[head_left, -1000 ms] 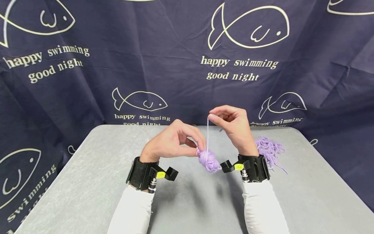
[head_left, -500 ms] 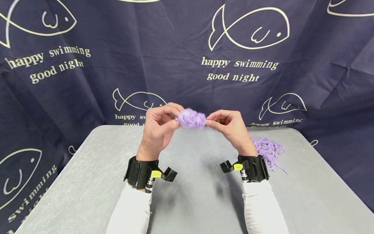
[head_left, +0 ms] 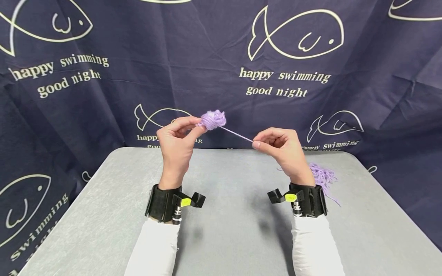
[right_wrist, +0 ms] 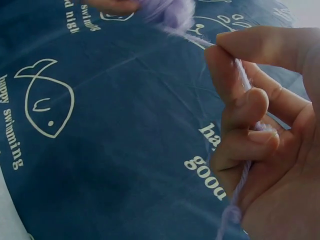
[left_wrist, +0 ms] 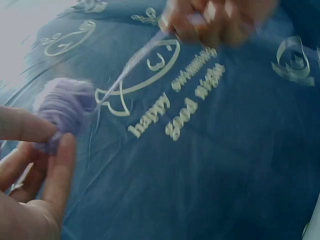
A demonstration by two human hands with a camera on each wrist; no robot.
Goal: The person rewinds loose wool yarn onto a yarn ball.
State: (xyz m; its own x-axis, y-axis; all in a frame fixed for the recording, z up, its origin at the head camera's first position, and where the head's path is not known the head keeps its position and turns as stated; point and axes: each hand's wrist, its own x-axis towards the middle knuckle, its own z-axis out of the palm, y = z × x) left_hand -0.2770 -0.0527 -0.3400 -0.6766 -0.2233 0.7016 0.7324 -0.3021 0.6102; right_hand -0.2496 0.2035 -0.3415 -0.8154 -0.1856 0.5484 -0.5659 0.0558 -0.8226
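A small ball of lilac yarn (head_left: 213, 119) is held up in front of the curtain, its lower left end pinched between the thumb and fingers of my left hand (head_left: 177, 143). From the ball a taut yarn strand (head_left: 236, 134) slopes down to the right. My right hand (head_left: 284, 151) pinches that strand between thumb and index finger. In the right wrist view the yarn (right_wrist: 244, 77) runs on behind the curled fingers and out below the palm. The left wrist view shows the wound ball (left_wrist: 65, 107) close up, slightly blurred.
A loose heap of lilac yarn (head_left: 324, 176) lies on the grey table (head_left: 228, 230), partly hidden behind my right wrist. A dark blue curtain (head_left: 214, 57) with white fish prints hangs behind the table. Black camera straps (head_left: 165, 203) circle both wrists.
My left hand has raised the yarn ball from low centre to up and left, turning it. My right hand has shifted slightly right, and the strand now slants instead of standing upright.
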